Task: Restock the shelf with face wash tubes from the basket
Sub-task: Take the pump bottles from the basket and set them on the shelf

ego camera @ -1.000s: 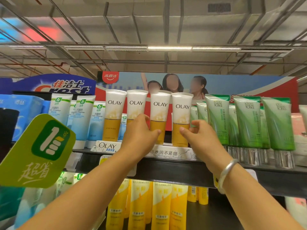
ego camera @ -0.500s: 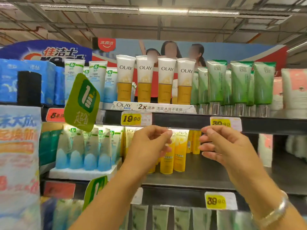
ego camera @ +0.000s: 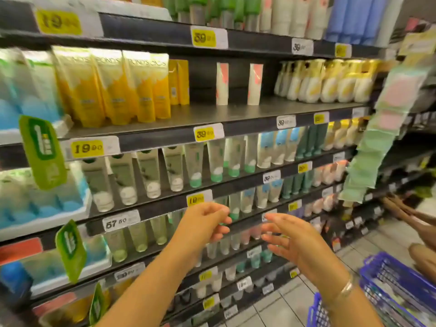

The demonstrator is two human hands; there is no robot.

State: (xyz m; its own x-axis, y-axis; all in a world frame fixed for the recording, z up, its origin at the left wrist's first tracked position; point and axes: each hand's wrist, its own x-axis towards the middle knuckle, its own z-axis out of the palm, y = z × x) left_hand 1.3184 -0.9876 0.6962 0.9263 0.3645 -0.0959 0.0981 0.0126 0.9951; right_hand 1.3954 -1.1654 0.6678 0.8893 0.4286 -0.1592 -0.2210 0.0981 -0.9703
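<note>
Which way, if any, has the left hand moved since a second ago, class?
Yes. It was up at the OLAY tubes on the top shelf; now the left hand is empty, lower, level with the 57.50 price tag.

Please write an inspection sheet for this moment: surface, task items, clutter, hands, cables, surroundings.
Surface: dark shelf, partly bare around two pale tubes.
Task items: blue basket at lower right, on the floor side; contents blurred. No tube in either hand.
Clutter: green promo tags hang off shelf edges.
Hands: left hand and right hand empty, fingers relaxed, in front of lower shelves.
Cables: nothing seen.
Surroundings: yellow tubes at left; yellow price labels; tiled floor.
</note>
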